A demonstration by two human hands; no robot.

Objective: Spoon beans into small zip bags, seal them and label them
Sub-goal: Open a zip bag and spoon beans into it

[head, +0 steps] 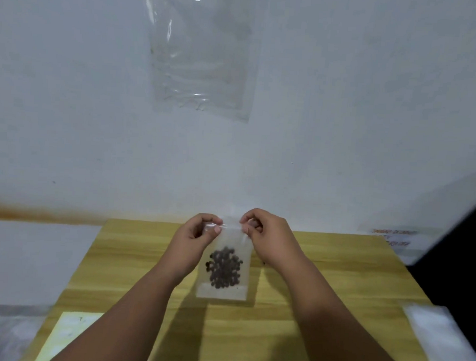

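Left hand (197, 233), right hand (267, 233) atop clear zip bag (221, 291), seemingly dark beans (224, 268) inside.

You face a pale wall (70, 88) with a clear plastic sheet (201, 68) hanging on it, behind a wood-grain table (122, 257).

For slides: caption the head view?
Left hand and right hand pinch the top of a small clear zip bag of dark beans at a wooden table.
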